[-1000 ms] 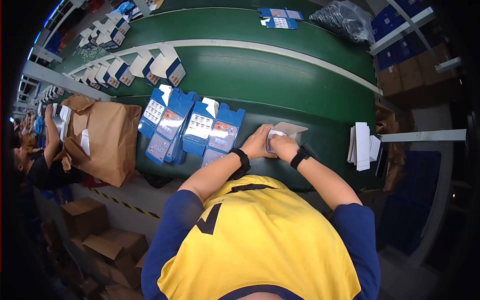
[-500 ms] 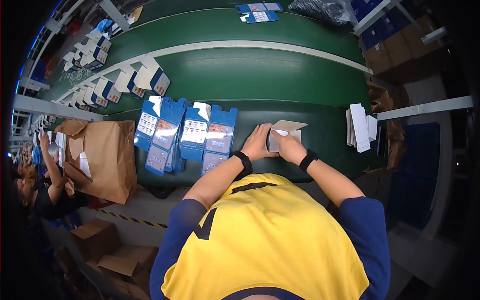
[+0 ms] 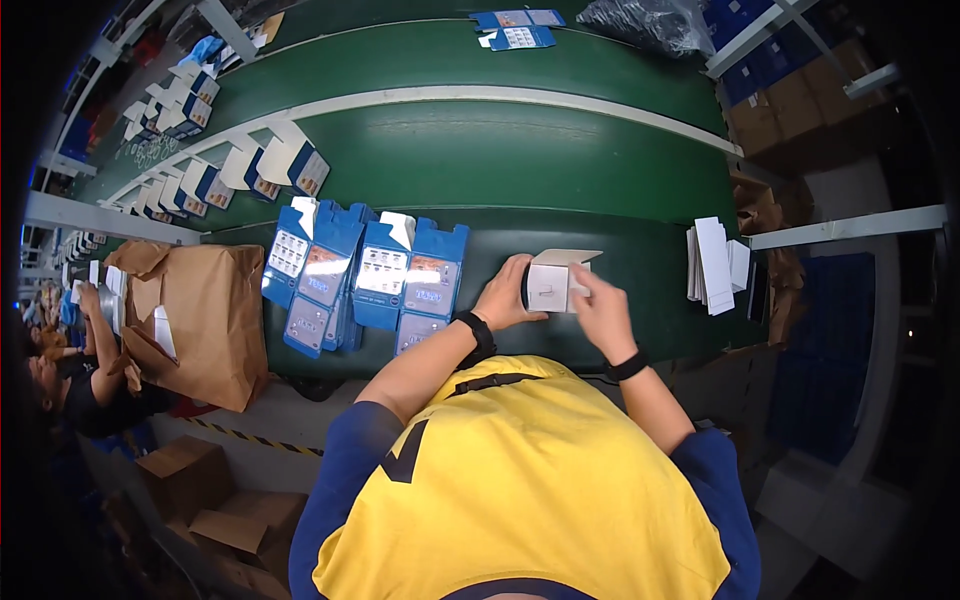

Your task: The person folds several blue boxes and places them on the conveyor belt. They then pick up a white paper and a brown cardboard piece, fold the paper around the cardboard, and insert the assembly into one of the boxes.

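Observation:
A small open box [image 3: 545, 292], white inside with a slot-like mark on its inner face, stands on the green work surface in front of me. Its flap is raised at the far side. My left hand [image 3: 508, 294] is wrapped round the box's left side, thumb along the near edge. At the right edge of the box is my right hand [image 3: 604, 312], its fingers bent and the index finger against a side flap; part of its grip is hidden. Left of my hands lie flattened blue printed cartons [image 3: 437, 270] in overlapping stacks.
White card strips [image 3: 712, 262] are piled at the right. A big brown paper bag [image 3: 215, 325] stands at the left. Open-topped blue and white boxes [image 3: 300, 165] line the belt's pale rail [image 3: 450, 93]. Another person [image 3: 85, 370] works at the far left.
My right hand has drawn back from inside the box to its right edge. The box has turned and shifted slightly left, showing its white inner face; my left hand stays on it.

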Demonstrator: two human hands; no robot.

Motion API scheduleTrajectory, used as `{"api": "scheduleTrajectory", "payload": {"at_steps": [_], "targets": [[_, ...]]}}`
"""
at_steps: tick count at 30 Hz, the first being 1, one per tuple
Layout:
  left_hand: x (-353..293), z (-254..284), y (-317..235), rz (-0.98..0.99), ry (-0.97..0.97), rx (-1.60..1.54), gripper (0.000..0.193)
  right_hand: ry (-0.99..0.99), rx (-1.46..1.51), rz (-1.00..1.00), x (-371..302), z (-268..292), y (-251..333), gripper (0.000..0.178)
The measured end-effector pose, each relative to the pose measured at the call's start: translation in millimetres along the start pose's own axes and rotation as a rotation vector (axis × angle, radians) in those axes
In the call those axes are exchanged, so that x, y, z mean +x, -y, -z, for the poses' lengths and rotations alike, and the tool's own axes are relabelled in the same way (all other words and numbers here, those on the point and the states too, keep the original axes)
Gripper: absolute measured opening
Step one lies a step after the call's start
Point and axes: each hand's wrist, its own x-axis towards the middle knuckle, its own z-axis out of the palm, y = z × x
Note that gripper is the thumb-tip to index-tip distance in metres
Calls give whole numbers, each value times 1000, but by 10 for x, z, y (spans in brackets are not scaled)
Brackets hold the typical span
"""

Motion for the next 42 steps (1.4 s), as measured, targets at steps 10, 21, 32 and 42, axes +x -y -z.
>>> {"api": "scheduleTrajectory", "payload": {"at_steps": [10, 21, 32, 42], "targets": [[156, 291, -269, 52, -263, 28, 94, 15, 178, -148, 407, -31, -109, 19], [-630, 1435, -60, 603, -505, 653, 83, -147, -181, 118, 2608, -731, 54, 29], [-738, 1322, -127, 765, -339, 814, 107, 798, 895, -303, 392, -1377, 605, 55], [-611, 1317, -64, 742, -520, 581, 107, 721, 509, -299, 313, -1335, 834, 88]]}}
